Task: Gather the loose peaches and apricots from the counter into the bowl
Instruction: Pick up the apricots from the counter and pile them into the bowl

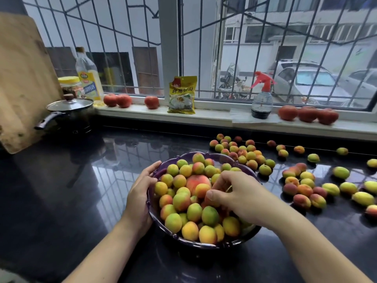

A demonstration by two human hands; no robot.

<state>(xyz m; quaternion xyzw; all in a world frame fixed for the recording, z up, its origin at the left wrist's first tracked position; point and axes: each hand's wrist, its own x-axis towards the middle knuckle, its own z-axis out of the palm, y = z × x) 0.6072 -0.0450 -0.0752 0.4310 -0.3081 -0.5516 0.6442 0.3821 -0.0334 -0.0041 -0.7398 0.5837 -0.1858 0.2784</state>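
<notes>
Purple bowl (212, 245) sits on the dark glossy counter (61, 190) right in front of the person, heaped w/ small yellow-green-red apricots (193, 212) and one bigger pink peach (196, 180) near the middle of the pile. Left hand (140, 193) is on the bowl's left rim, fingers curled over the edge and gripping it, thumb side toward the fruit. Right hand (240, 196) is down on top of the pile, center-right of the bowl, fingers bent in among the apricots; looks like it's pinching one or two, but the fingers cover whatever's under them so can't say for sure which. Loose fruit is all to the right of that hand: a tight cluster (242, 153) just behind the bowl's far-right rim, a second bunch (304, 187) further right, and stragglers (346, 188) out toward the right edge of the counter, incl. a few longer yellow-green ones. None of it touches either hand. On the windowsill (214, 116) behind: red peaches (307, 114) at right, three more (124, 100) at left, a yellow packet (182, 94), a spray bottle w/ red trigger (262, 99). Far left: oil bottle (88, 76), yellow-lidded jar (70, 86), black lidded pot (69, 113), wooden board (22, 78) leaning on the wall.
</notes>
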